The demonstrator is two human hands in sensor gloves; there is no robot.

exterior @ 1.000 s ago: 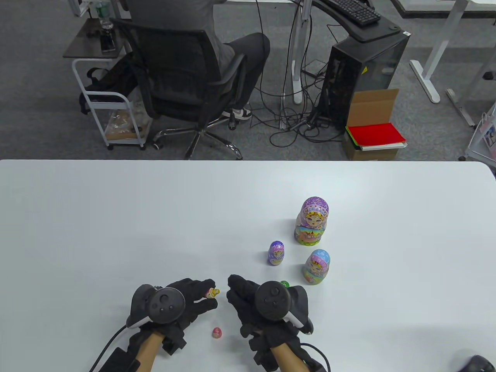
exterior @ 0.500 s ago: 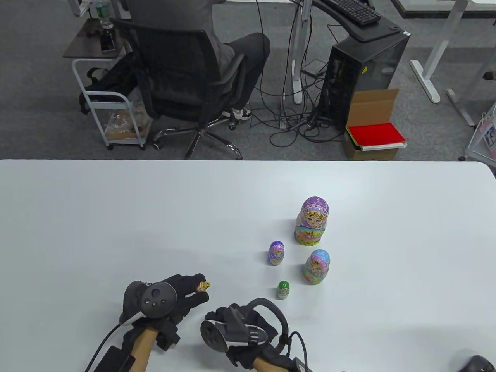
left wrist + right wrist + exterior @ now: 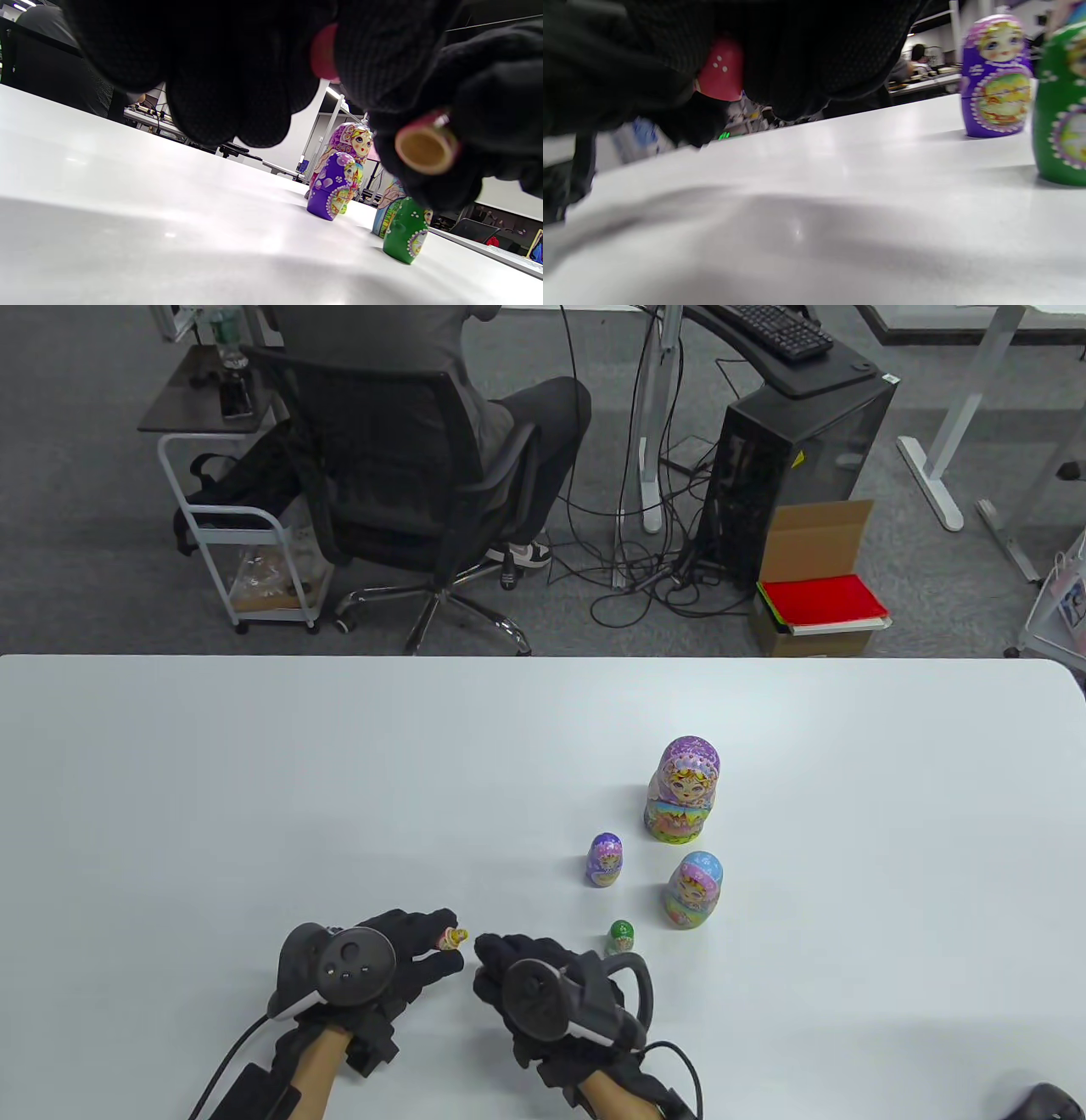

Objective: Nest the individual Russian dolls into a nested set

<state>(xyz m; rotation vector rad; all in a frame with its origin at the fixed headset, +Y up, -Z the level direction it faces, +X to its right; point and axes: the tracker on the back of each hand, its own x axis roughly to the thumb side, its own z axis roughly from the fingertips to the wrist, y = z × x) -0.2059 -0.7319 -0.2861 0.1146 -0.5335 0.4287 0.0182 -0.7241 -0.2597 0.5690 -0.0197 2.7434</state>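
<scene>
My left hand (image 3: pixel 448 943) pinches the lower half of the smallest red doll (image 3: pixel 452 937) just above the table. My right hand (image 3: pixel 488 954) is close beside it on the right and holds the red top half (image 3: pixel 721 70) between its fingers. In the left wrist view a hollow red-rimmed half (image 3: pixel 426 146) faces the camera, and a pink piece (image 3: pixel 324 53) shows between my fingers. Four whole dolls stand to the right: green (image 3: pixel 621 937), small purple (image 3: pixel 604 859), blue (image 3: pixel 694 889) and the large pink-purple one (image 3: pixel 683 789).
The green doll (image 3: pixel 1062 106) stands just beyond my right hand, with the purple doll (image 3: pixel 997 76) behind it. The white table (image 3: pixel 254 780) stretches to the left and far side. A dark object (image 3: pixel 1048 1099) lies at the front right corner.
My right hand dropped to the red top half lying near the front edge, took it, and brought it up beside my left hand. The left hand barely moved.
</scene>
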